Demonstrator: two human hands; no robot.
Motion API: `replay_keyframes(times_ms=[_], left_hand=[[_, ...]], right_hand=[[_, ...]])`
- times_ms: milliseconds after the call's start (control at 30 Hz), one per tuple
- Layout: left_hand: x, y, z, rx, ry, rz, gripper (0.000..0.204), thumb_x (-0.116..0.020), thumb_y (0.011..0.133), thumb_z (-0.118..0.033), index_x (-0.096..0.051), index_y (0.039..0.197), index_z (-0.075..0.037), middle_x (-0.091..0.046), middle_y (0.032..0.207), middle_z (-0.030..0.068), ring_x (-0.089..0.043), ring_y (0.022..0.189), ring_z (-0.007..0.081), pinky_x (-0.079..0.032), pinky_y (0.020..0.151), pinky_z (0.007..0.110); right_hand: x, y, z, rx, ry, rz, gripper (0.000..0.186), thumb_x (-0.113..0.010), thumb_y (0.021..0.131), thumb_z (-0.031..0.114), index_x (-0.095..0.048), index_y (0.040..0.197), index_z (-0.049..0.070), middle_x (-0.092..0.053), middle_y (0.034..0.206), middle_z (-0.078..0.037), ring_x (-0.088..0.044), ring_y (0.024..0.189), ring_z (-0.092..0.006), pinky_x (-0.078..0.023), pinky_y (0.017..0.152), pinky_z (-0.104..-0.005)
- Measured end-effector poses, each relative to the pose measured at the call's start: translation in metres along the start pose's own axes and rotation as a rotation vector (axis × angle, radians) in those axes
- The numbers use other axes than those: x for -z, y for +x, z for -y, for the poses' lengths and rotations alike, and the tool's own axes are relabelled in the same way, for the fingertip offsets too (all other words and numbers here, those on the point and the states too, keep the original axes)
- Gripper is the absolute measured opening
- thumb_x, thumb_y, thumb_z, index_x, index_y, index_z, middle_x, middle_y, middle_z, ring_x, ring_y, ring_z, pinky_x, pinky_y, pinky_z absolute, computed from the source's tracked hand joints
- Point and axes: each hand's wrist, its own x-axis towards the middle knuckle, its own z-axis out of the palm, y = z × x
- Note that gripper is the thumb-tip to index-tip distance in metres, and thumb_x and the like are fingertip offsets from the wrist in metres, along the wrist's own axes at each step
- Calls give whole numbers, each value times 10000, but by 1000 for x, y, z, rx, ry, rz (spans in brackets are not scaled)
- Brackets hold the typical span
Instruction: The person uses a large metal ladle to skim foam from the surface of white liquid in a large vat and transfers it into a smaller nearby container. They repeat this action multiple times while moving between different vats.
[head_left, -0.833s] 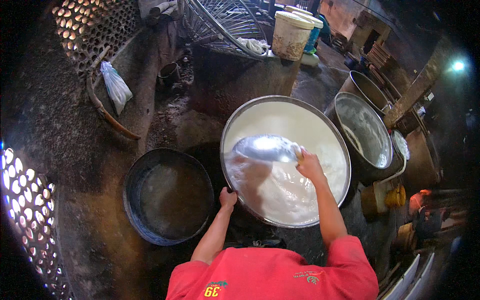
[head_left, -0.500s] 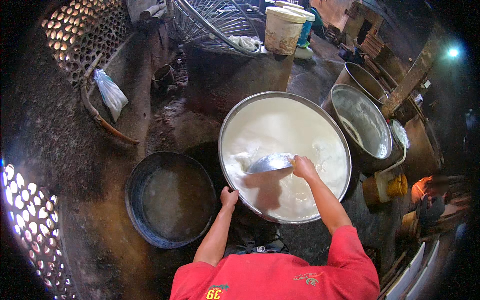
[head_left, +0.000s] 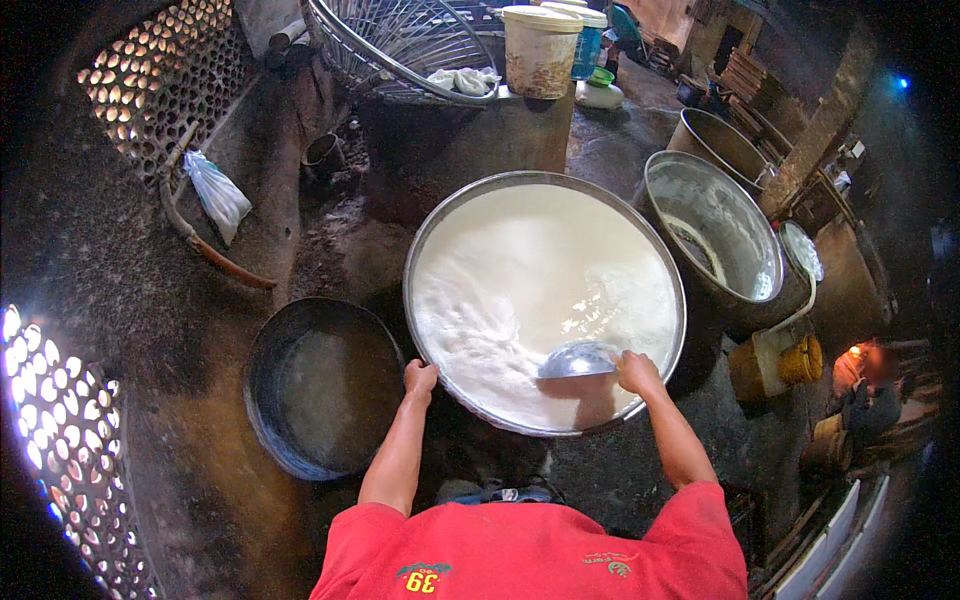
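Note:
A wide round metal vat [head_left: 535,240] full of white, frothy liquid stands in front of me. My left hand [head_left: 420,375] is closed on its rim at the lower left. My right hand [head_left: 633,370] grips a shiny rounded metal scoop [head_left: 577,358], which sits low in the liquid near the vat's lower right side and casts a brownish shadow. Just left of the vat is a dark, wide basin [head_left: 325,390] with a dull bottom.
Two more metal vats [head_left: 710,225] stand at the right, by yellow containers [head_left: 795,360]. Buckets [head_left: 540,55] and a wire frame [head_left: 400,45] top a ledge [head_left: 470,140]. A white bag [head_left: 215,195] hangs left. A person in orange [head_left: 860,370] crouches at the far right.
The scoop and my right hand have moved from the vat's middle toward its lower right, lower in the liquid. My left hand stays on the rim. The view has shifted slightly.

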Motion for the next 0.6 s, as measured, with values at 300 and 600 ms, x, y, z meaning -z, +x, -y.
replay_keyframes(times_ms=[300, 600], left_hand=[[15, -63, 16, 99, -273, -64, 331, -643, 878, -307, -611, 1093, -56, -562, 742, 18, -499, 585, 114, -365, 439, 269], [62, -154, 229, 514, -62, -169, 204, -631, 847, -289, -645, 911, -96, -540, 631, 48, -503, 498, 192, -375, 417, 354]], right_hand=[[91, -51, -87, 81, -34, -62, 353, -633, 708, 122, -587, 1046, 29, -643, 948, -249, -617, 916, -426, -511, 816, -490], [115, 14, -101, -12, 331, -495, 384, -659, 654, 52, -574, 1023, -13, -632, 934, -265, -596, 914, -440, -492, 762, -510]])
